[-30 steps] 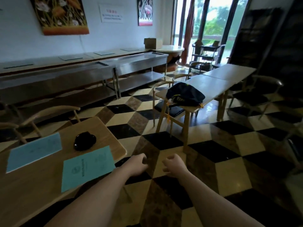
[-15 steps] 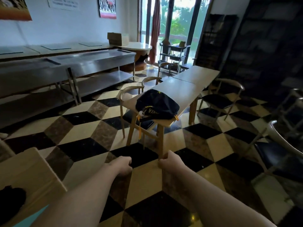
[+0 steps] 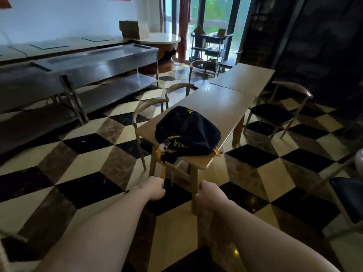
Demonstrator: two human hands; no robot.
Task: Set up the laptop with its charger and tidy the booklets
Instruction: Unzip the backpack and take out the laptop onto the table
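Note:
A black backpack [image 3: 187, 131] with yellow zip pulls and a dangling yellow strap lies on the near end of a long wooden table [image 3: 222, 103]. Both my arms reach forward below it. My left hand [image 3: 154, 188] is curled into a loose fist with nothing in it, just under the hanging strap. My right hand [image 3: 206, 194] is likewise closed and holds nothing, in front of the table's near leg. No laptop, charger or booklets are in view.
Wooden armchairs [image 3: 149, 112] stand on the table's left, and black-seated ones [image 3: 275, 112] on its right. Steel counters [image 3: 94, 63] run along the left wall. A dark chair [image 3: 347, 197] stands at the right edge. The floor is checkered tile.
The view has swung right and forward: the desk with the blue booklets and black object has left the frame, and the backpack table is now much closer. Both hands stay closed.

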